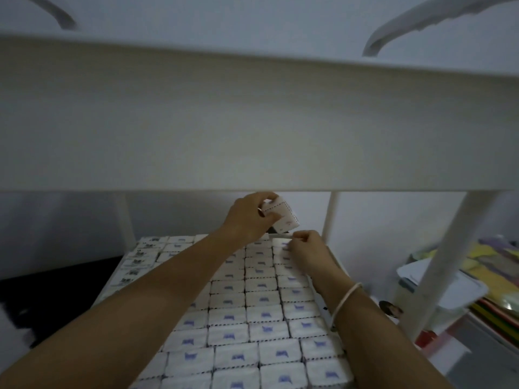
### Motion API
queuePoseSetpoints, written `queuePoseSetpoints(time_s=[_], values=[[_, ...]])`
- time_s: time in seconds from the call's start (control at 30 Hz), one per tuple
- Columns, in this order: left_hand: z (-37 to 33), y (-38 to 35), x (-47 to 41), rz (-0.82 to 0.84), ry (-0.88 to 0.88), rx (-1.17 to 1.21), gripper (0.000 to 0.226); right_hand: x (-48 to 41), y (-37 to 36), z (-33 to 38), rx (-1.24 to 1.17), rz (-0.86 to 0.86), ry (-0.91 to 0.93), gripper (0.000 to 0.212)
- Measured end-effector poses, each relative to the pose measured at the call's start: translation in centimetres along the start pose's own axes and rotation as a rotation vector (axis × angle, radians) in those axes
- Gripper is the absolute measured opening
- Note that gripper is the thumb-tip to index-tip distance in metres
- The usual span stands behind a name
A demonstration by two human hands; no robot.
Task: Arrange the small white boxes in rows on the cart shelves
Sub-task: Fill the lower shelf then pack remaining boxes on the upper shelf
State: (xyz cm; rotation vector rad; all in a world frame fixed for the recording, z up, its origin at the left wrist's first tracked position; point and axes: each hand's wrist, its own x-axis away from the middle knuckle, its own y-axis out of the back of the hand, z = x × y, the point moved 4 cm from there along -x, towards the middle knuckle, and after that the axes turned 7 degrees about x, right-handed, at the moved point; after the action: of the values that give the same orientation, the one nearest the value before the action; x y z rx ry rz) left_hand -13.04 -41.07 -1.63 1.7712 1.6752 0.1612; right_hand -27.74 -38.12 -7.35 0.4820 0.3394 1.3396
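**Spotter:** Right, the small white box you are placing is up in your left hand. It is tilted, a dashed border runs along its edges, and your fingers and thumb curl round it. It hangs over the twelve o'clock end of the packed rows, just under the front lip of the upper shelf.

**Checker:** Your right hand is just beside it, toward four o'clock from that box. Your thumb and fingertips pinch the far edge of the end box in the rightmost column.

**Spotter:** Under your hands the rows run from twelve o'clock down to six. The boxes touch side by side, and each top carries a blue mark and a dashed edge. Both your forearms reach across them from six o'clock, and your right wrist wears a pale band.

**Checker:** Along the nine to ten o'clock side of the rows you have a column of black-printed boxes. The print is too blurred to read.

**Spotter:** Two white cart posts rise to the upper shelf: the thin post at one o'clock of the rows and the thick post at three o'clock.

**Checker:** Past the thick post, at three o'clock, sit a white lidded tub and a stack of coloured sheets. Off at nine o'clock lies a dark surface.
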Motion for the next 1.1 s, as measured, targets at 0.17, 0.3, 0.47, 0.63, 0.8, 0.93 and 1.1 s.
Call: queuePoseSetpoints(time_s=[0.17, 0.3, 0.47, 0.63, 0.8, 0.93, 1.1], values=[[0.3, -0.6, -0.6, 0.096, -0.079, -0.150, 0.029, -0.5, -0.6, -0.3, -0.197, -0.006, -0.208, 0.008], [0.1, -0.7, -1.2, 0.152, -0.137, -0.253, 0.036, -1.0, -1.0, -0.5, -0.154, -0.006, -0.213, 0.020], [0.3, -1.5, -1.5, 0.310, -0.127, -0.454, 0.040, -0.8, -0.7, -0.6, -0.163, -0.035, -0.198, 0.013], [0.9, -2.5, -0.9, 0.310, -0.120, -0.529, 0.037, -0.9, -0.5, -0.9, -0.177, 0.017, -0.179, 0.021], [0.6, -2.1, 0.5, 0.240, -0.194, -0.488, 0.040, -1.2, -0.4, -1.3, -0.029, -0.037, -0.080, 0.032], [0.4, -1.9, 1.4, 0.258, -0.232, -0.468, 0.042, -1.2, -0.1, -1.0, 0.175, -0.087, 0.011, 0.035], [0.0, -2.1, 2.1, 0.325, -0.214, -0.604, 0.047, -0.7, -0.1, -0.2, 0.400, -0.005, 0.132, 0.033]])
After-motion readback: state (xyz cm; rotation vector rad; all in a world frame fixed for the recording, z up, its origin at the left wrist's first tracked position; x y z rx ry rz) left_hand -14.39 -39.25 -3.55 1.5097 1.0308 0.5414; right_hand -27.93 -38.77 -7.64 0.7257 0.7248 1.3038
